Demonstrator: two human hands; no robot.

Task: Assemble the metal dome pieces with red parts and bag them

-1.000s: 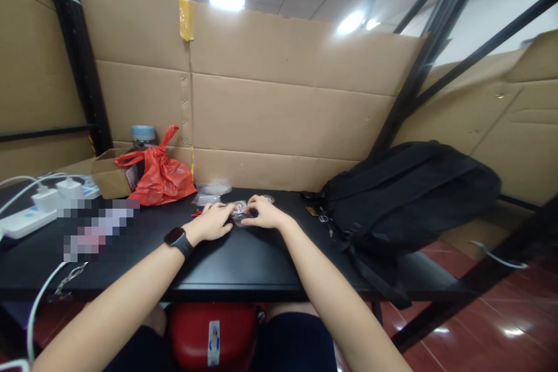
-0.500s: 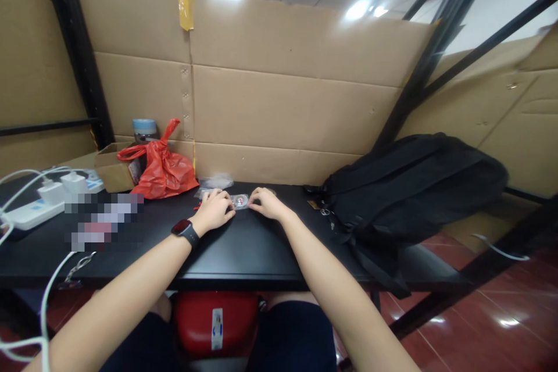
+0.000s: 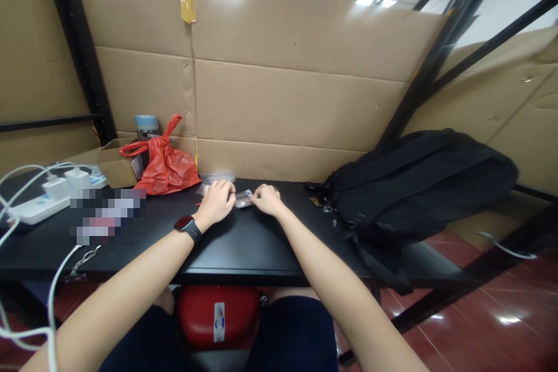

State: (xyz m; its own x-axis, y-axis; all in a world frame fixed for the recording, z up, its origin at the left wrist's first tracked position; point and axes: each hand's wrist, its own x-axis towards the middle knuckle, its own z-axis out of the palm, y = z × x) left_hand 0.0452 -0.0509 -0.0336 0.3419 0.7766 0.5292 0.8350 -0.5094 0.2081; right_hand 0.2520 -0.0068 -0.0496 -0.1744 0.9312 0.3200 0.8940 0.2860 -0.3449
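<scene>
You are holding both hands close together over the middle of the table (image 3: 248, 247), and a small packet (image 3: 243, 200) is lying between them, toward the back. The packet is looking see-through and glossy, with pale glints running along its creases and the dark of the tabletop showing through as a grey-brown tint. Its upper right corner is catching the most light, whitish and sharp, right by your fingertips. Its outline is looking uneven, wider than it is deep, and whatever it is containing is too small and blurred to make out.

Your left hand (image 3: 218, 200) is curling, palm down, at the packet's left end, thumb and fingers standing narrow. Your right hand (image 3: 265, 200) is bending in at the other end, its thumb and fingers also narrow and meeting the edge. You are touching the packet there, but I cannot tell whether either hand is pinching it. Behind your left hand, some clear plastic (image 3: 219, 176) is lying crumpled, and a red bag (image 3: 168, 168) is sitting beyond it to the left.
</scene>
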